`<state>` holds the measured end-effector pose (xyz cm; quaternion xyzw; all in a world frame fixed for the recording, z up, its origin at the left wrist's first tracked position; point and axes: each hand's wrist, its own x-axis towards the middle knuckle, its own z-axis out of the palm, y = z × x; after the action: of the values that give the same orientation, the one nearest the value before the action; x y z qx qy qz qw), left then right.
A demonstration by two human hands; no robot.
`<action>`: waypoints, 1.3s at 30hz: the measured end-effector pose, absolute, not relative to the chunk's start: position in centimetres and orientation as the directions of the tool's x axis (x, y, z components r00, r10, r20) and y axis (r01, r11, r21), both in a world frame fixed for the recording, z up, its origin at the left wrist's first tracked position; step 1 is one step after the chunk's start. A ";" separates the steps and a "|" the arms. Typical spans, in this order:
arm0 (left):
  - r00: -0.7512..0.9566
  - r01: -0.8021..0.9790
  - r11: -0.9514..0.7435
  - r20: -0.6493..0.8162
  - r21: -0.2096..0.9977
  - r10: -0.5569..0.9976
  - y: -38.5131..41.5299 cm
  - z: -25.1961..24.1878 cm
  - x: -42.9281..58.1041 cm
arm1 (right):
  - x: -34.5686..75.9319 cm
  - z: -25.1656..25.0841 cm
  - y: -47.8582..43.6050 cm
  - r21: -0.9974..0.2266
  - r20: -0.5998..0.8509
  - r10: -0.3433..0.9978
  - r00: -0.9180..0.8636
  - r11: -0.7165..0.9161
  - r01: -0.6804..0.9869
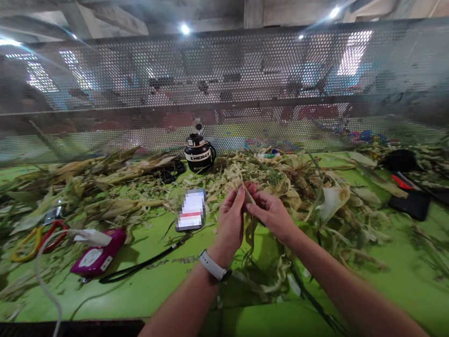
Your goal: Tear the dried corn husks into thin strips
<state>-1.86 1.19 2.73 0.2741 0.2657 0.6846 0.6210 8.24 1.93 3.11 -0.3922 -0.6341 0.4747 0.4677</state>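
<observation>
My left hand [232,216] and my right hand [272,211] meet over the middle of the green table. Between their fingertips they pinch a pale, dry corn husk [245,196], and both hands are closed on it. Thin strips of the husk [250,233] hang below my fingers. Much of the held piece is hidden by my thumbs. A grey-white watch is on my left wrist. Loose dried husks [296,179] are heaped just beyond and to the right of my hands.
A phone [191,210] with a black strap lies left of my hands. Behind it stands a black bottle [198,152]. Further left are a purple box [98,254] with a white cable and scissors [34,241]. A perforated metal screen [229,65] rises along the table's far side.
</observation>
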 end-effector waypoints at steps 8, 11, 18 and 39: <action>0.027 -0.735 0.021 -0.002 0.678 1.000 2.3 3.5 -4.1 | 9.2 4.9 1.8 -0.984 0.091 0.886 -0.455 0.149 0.094; 0.050 -0.768 0.047 -0.013 0.639 0.999 2.6 3.4 -4.4 | 9.3 4.2 2.3 -0.983 0.012 0.865 -0.501 0.101 0.152; 0.060 -0.808 0.068 -0.032 0.586 0.998 2.7 3.5 -4.9 | 9.8 2.7 2.7 -0.906 -0.140 0.779 -0.612 0.149 0.396; -0.079 -0.672 -0.127 0.100 0.730 0.992 2.0 3.5 -4.1 | 8.3 3.0 2.0 -0.999 0.040 0.801 -0.598 0.013 -0.049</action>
<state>-4.13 2.00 3.53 0.3049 0.2626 0.6860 0.6062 8.35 1.97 2.99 -0.2990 -0.6284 0.6357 0.3341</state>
